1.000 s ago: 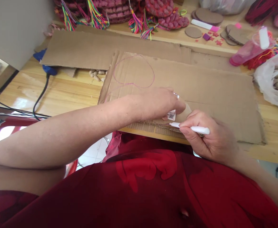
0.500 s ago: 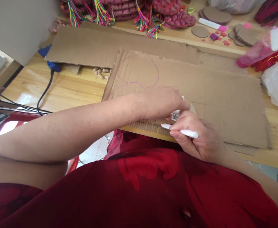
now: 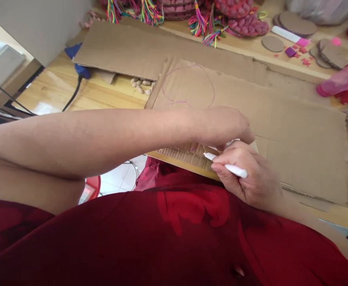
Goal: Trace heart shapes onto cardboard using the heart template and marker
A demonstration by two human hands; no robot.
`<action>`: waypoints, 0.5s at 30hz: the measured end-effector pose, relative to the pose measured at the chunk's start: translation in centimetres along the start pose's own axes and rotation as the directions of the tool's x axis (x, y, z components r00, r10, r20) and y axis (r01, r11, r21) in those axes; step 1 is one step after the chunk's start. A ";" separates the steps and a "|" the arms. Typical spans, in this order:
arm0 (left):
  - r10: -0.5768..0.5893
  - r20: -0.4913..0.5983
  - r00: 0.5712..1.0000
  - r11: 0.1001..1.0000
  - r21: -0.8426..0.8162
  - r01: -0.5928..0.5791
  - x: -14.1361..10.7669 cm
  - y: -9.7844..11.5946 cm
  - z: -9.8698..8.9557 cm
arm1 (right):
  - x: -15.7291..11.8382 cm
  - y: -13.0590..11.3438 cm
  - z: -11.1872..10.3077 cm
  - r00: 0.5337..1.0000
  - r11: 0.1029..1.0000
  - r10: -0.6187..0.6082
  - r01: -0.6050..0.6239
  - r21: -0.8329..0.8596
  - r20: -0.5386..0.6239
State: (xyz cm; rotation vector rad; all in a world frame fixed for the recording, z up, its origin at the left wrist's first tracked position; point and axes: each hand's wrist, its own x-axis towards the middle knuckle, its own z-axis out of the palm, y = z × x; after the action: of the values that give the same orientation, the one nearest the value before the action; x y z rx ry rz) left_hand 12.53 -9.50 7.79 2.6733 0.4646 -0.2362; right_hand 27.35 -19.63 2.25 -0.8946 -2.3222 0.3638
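My right hand [image 3: 248, 174] pinches a white marker [image 3: 235, 171], its tip at the near edge of a cardboard sheet [image 3: 298, 155]. My left hand [image 3: 227, 125] lies across the sheet, palm down, beside my right hand. Its fingertips are hidden behind my right hand, and a pale edge of something shows by them. A thin purple curved outline [image 3: 214, 89] is drawn on the cardboard beyond my left wrist.
Another cardboard piece [image 3: 126, 47] lies behind, with peanuts [image 3: 140, 89] beside it and a blue plug [image 3: 83, 71] at the left. Cardboard discs [image 3: 272, 44], red stars [image 3: 305, 62] and colourful tassels [image 3: 198, 24] are on the back shelf. A pink bottle [image 3: 343, 77] lies right.
The camera view has shifted, so the table things appear further right. My left forearm now lies more level across the cardboard. The marker stays in my right hand near the sheet's edge.
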 end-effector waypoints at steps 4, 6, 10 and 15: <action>-0.023 -0.006 1.000 0.999 -0.041 0.023 -0.1 0.2 -0.2 | 0.5 0.1 0.4 0.999 0.999 -0.028 0.026 -0.033 -0.043; -0.033 -0.009 0.999 0.999 -0.018 0.033 0.1 0.0 0.0 | 0.6 0.0 0.3 0.999 0.998 -0.033 0.032 -0.047 -0.032; 0.025 -0.058 0.998 0.999 0.031 -0.023 0.4 -0.5 0.6 | 0.6 -0.3 0.1 0.999 0.996 -0.045 0.044 -0.076 -0.009; 0.072 -0.089 0.993 0.996 -0.036 -0.076 0.8 -1.3 1.2 | 0.6 -0.7 0.2 0.998 0.990 -0.049 0.045 -0.132 -0.025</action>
State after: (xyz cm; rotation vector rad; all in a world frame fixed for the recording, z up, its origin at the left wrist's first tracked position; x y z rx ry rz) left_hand 12.72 -8.63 6.04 2.6643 0.3919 -0.0874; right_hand 26.54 -19.74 2.65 -0.8999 -2.3582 0.1783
